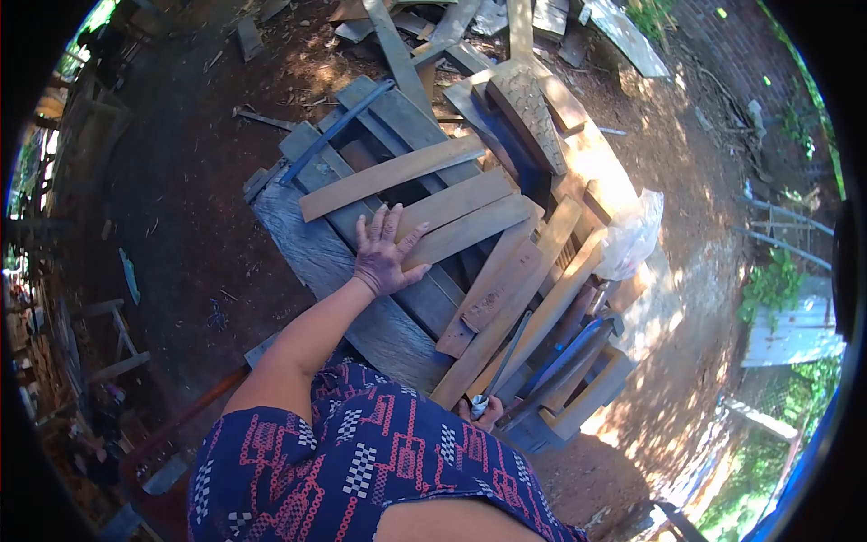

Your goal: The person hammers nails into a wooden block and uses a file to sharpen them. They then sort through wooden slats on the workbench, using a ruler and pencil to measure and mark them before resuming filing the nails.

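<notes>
My left hand (388, 254) lies with fingers spread at the near ends of two short planed boards, the middle board (459, 202) and the lower board (470, 229). Another light board (393, 177) rests just above them, slanting across the grey plank bench (361, 294). Low in the view, my right hand (489, 415) is closed round the whitish, wrapped-looking end of a thin dark rod (513, 349). The rod points up and away beside long wooden strips (519, 303). My printed clothing hides part of the right hand and the wrist.
A blue metal bar (339, 131) lies across the bench's far left. Thick wood blocks (526, 117) and a clear plastic bag (632, 237) are at the right. Scrap planks (433, 41) are heaped beyond. Bare earth (194, 208) surrounds the bench.
</notes>
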{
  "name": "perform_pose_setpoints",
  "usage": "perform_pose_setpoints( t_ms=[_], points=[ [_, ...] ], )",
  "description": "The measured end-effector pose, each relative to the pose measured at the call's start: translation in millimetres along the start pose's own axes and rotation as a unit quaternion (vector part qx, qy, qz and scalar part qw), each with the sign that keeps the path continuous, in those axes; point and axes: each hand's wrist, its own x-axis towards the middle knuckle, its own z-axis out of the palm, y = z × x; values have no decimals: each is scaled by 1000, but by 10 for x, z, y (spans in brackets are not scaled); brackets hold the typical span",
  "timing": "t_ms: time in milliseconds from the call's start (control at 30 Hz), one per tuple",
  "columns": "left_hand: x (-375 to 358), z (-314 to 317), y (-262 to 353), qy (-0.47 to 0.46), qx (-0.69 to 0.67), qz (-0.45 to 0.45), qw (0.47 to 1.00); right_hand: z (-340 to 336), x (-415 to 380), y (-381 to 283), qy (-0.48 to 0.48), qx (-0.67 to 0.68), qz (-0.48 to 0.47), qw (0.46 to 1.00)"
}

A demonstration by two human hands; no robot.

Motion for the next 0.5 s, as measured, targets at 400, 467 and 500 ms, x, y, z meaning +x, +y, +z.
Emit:
perform_pose_setpoints(
  t_ms=[400,467,500],
  points=[
    [-40,5,-17,20,-16,-8,1000,7,155,308,-6,-39,-103,994],
    [-42,2,-21,22,-24,-14,999,-61,151,240,-38,-55,-114,991],
    [-53,1,-31,20,-30,-12,999,-91,153,226,-42,-60,-118,990]
  ],
)
